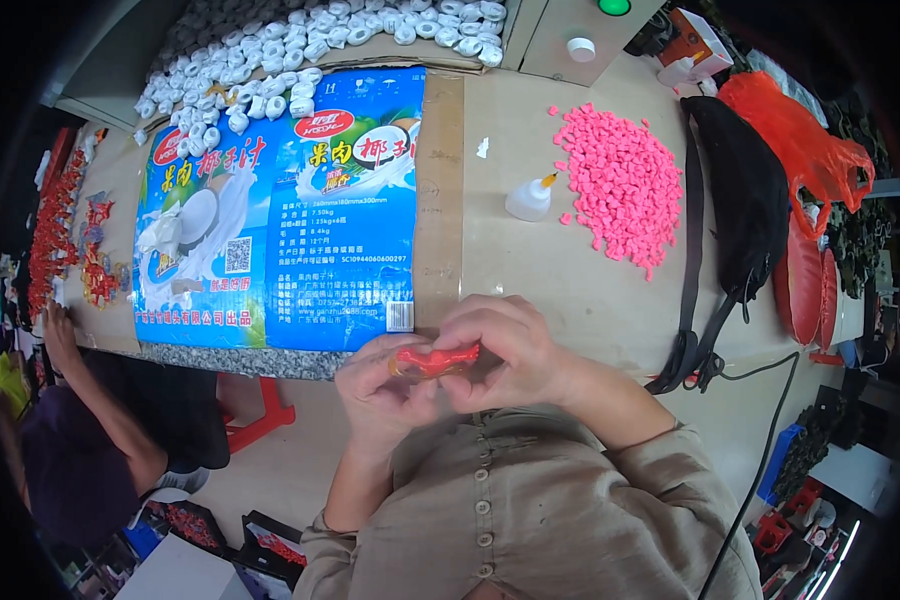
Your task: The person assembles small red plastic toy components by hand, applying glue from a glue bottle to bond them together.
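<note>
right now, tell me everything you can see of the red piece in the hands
The red piece is small, glossy and plastic-looking, with a yellowish patch at its left end. It lies roughly level, just off the table edge. The left hand pinches its left end, the right hand covers its right end. Finer shape is hidden.

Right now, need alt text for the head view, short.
Both of the person's hands, left hand and right hand, pinch a small red ornament together at the table edge. Beyond lie a flattened blue carton, a pile of pink pellets, a small glue bottle and white pieces; another person works at far left.
</note>
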`<state>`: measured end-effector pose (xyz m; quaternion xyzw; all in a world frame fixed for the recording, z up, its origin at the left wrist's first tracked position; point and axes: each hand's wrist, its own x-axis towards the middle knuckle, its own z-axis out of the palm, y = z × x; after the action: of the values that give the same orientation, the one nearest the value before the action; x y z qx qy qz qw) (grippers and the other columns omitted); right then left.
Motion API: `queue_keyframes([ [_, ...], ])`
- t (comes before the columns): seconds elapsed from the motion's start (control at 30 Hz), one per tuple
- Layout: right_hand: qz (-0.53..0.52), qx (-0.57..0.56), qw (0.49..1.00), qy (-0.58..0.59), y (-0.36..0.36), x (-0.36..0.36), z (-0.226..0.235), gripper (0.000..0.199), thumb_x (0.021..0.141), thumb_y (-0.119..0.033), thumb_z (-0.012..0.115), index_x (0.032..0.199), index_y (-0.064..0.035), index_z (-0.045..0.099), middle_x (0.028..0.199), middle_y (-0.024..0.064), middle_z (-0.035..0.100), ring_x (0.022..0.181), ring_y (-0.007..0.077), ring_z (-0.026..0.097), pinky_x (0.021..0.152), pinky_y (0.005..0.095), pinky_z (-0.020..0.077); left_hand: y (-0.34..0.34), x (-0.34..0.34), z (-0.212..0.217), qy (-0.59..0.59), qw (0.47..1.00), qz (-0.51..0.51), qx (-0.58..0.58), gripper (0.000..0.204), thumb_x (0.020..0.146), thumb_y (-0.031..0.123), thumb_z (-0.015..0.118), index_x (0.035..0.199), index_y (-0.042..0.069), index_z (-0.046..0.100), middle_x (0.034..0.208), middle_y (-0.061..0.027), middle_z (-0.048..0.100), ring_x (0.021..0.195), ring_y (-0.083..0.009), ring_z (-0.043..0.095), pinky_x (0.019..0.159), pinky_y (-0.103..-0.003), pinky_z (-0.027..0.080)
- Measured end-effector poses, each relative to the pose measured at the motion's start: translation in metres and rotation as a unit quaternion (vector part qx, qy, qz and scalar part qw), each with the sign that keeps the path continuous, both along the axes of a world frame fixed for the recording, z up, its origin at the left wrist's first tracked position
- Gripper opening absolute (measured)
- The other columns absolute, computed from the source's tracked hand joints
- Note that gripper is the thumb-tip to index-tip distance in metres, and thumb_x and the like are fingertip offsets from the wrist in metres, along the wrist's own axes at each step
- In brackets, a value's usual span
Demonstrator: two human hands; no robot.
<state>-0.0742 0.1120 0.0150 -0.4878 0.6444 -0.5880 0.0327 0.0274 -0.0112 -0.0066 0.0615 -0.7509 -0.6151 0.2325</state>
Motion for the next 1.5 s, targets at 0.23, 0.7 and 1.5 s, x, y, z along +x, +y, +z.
queue_keyframes([
  [0.23,-0.002,0.009,1.0,-0.002,-0.0004,0.0019,0.001,0.031,0.054,-0.005,0.065,0.081,-0.0055,0.05,0.073,0.0045,0.052,0.046,0.0118,0.048,0.041,0.0224,0.0406,0.0004,0.0015,0.0015,-0.001,1.0,0.004,0.009,0.023,0.062,0.016,0.067,0.078,0.002,0.061,0.076,-0.0095,0.06,0.068,-0.017,0.058,0.06,-0.024,0.046],
  [0.7,0.047,0.052,0.995,-0.07,0.0063,-0.0006,-0.0008,0.032,0.058,-0.005,0.065,0.088,-0.0046,0.053,0.081,0.0065,0.053,0.058,0.013,0.052,0.05,0.023,0.0439,0.0009,0.0038,-0.0057,0.026,0.986,-0.04,0.157,0.027,0.062,-0.003,0.063,0.089,-0.002,0.059,0.089,-0.0106,0.057,0.082,-0.0167,0.054,0.07,-0.025,0.044],
  [1.5,0.015,-0.005,1.0,-0.021,0.0009,0.0004,-0.0017,0.03,0.054,-0.005,0.065,0.081,-0.0046,0.051,0.073,0.0057,0.053,0.051,0.0148,0.051,0.044,0.0236,0.0425,0.0001,0.0009,-0.0029,0.047,0.998,-0.026,0.031,0.022,0.06,-0.001,0.065,0.082,0.0,0.062,0.084,-0.0097,0.059,0.073,-0.0158,0.057,0.061,-0.023,0.046],
])
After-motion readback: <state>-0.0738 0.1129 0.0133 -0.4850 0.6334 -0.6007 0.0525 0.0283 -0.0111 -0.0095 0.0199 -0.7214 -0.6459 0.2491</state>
